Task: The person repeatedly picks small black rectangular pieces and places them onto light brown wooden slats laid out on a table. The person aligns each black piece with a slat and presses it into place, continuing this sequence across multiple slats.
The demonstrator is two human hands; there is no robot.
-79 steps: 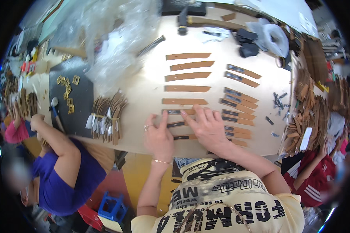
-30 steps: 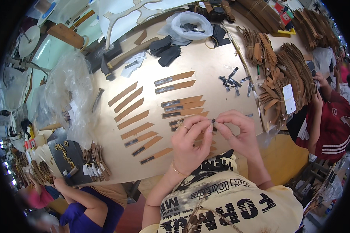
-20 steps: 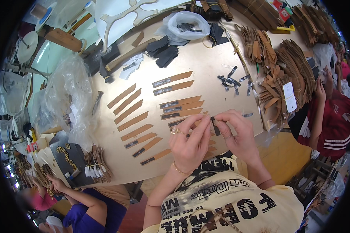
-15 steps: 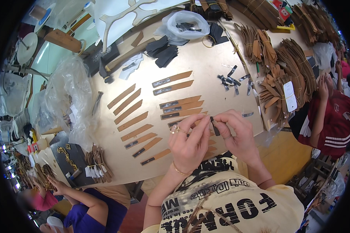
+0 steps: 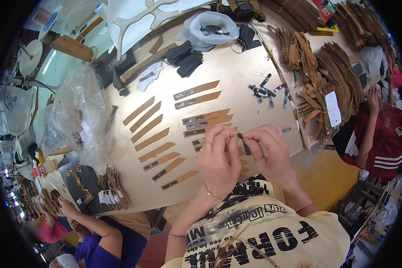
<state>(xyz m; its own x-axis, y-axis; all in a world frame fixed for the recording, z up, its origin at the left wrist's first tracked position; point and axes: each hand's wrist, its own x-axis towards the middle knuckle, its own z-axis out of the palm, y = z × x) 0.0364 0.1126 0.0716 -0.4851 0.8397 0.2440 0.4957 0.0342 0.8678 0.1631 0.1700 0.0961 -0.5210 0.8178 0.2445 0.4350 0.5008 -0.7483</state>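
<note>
My left hand (image 5: 219,161) and my right hand (image 5: 272,152) are raised close together above the near edge of the light wooden table (image 5: 236,71). Both pinch a small dark strip (image 5: 244,144) between their fingertips. Beneath and left of my hands lie rows of brown leather strips (image 5: 158,136), some bearing dark pieces (image 5: 201,124). More such strips are partly hidden under my hands.
Loose dark pieces (image 5: 268,91) lie right of centre. Bundles of brown strips (image 5: 326,76) stack along the right edge, beside a person in red (image 5: 382,134). Clear plastic bags (image 5: 78,116) sit left; a white bag (image 5: 210,27) at the back. A person in purple (image 5: 107,232) works at lower left.
Earlier both hands lay flat on the strips on the table. They have since lifted and come together on the small dark strip, and have turned it slightly over the last second.
</note>
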